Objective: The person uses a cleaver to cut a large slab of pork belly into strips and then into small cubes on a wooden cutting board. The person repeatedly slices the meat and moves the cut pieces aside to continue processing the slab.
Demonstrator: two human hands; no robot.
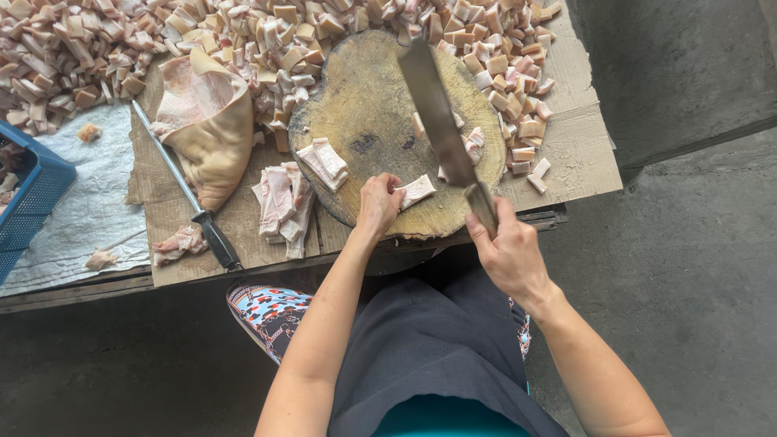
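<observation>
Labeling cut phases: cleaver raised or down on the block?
Raised: the cleaver in the right hand hangs blurred above the round block, off the meat strip.

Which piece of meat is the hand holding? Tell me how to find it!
Find the round wooden chopping block in the middle of the table. At its near edge, the left hand pinches a small pale meat strip, just left of the cleaver in the right hand. It is the only piece touched by fingers.

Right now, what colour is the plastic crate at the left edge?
The plastic crate is blue, seen in the head view beside the white sheet.
</observation>
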